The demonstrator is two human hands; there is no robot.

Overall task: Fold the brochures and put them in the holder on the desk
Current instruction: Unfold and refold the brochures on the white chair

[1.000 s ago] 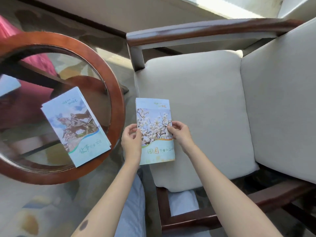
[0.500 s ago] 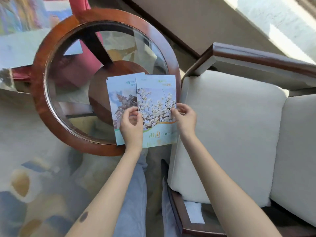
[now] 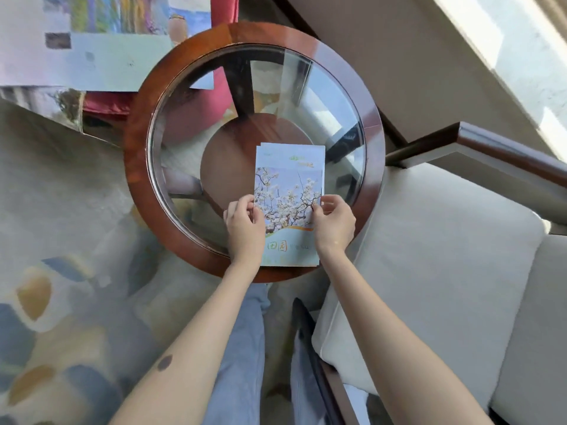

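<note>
Pinching opposite side edges, the left hand (image 3: 244, 223) and right hand (image 3: 333, 222) hold the brochures (image 3: 288, 185) with curled fingers and thumbs. A cream-cushioned armchair (image 3: 429, 256) stands just right of the round glass-topped table (image 3: 138, 142), and the brochures are over the table's near half. The top cover shows white blossom on blue sky above a pale band with characters; one underneath peeks out at the top left.

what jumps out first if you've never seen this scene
A blossom brochure sits mid-frame, pinched at its side edges by the left hand and right hand. Under it is a round glass table with a thick wooden rim; a cream chair cushion fills the right.
</note>
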